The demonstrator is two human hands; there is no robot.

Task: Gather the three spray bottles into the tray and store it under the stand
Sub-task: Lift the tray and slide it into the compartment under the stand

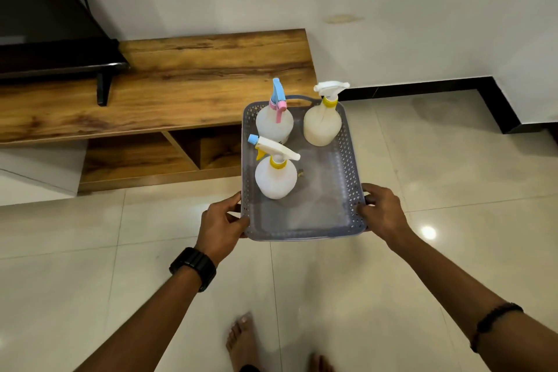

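I hold a grey perforated tray (305, 222) in the air over the floor, in front of a low wooden stand (169, 81). My left hand (223, 225) grips the tray's left rim and my right hand (382, 211) grips its right rim. Three spray bottles stand upright inside. One with a blue and pink nozzle (274, 121) is at the far left, a yellowish one with a white nozzle (322, 125) at the far right. A white-nozzled bottle with a yellow collar (275, 180) stands nearer me on the left.
Open compartments (211, 148) show beneath the stand's top, left of the tray. A black television (45, 24) rests on the stand at left. White wall with sockets behind, black skirting (422, 89) at right. My bare feet (241, 341) are on the glossy tiled floor.
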